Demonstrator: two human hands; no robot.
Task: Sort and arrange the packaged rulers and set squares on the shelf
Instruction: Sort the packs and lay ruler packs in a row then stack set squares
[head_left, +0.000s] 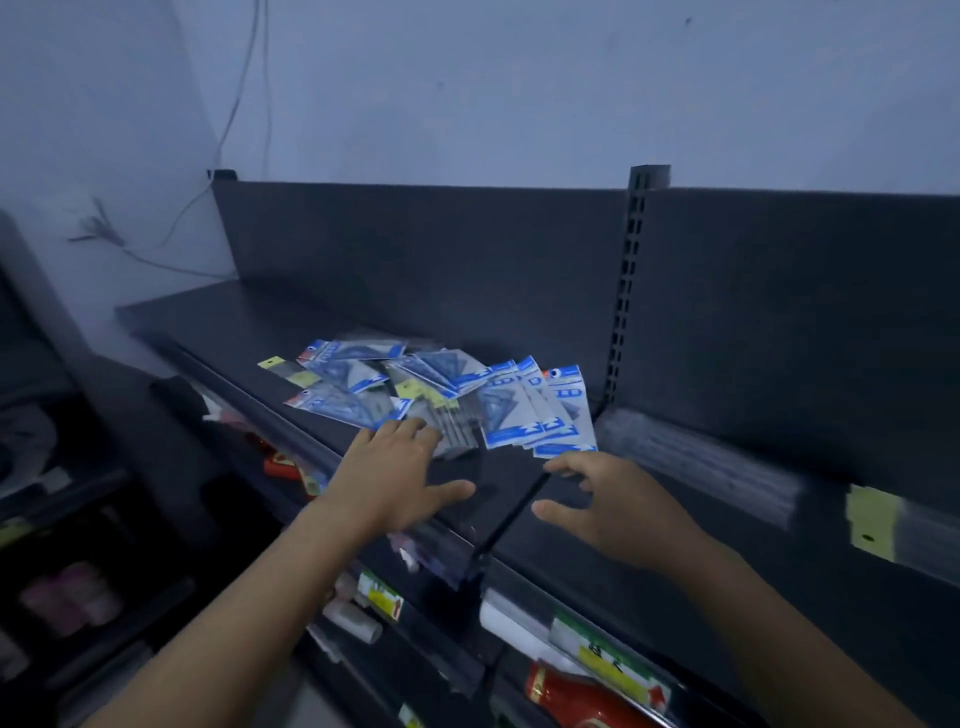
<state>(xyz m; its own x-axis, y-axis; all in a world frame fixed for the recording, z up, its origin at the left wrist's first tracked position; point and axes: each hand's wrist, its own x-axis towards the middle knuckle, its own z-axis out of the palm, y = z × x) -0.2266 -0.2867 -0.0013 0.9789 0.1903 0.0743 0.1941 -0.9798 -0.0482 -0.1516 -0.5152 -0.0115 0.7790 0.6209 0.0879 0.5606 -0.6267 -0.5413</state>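
Right now your left hand (395, 478) lies flat and spread over the dark shelf (218, 322), fingers straight and thumb out toward 3 o'clock. Its fingertips (410, 428) rest at the near edge of the clear ruler packs (452, 423) and grip nothing. Your right hand (613, 504) is above the shelf's front edge with its fingers apart and loosely bent, also holding nothing. Whether it touches the shelf I cannot tell. At 12 o'clock from your left hand sits the loose heap of blue set square packets (358, 374), overlapping at all angles, with a yellow-headed pack (285, 368) at its 9 o'clock side. At 11 o'clock from your right hand the fanned packets (540, 410) lie side by side in a leaning row, their lower edges just beside your fingertips. At 3 o'clock from that hand, past the slotted upright (626, 291), blurred clear ruler sleeves (696, 462) with a yellow tag (872, 519) lie along the neighbouring shelf.
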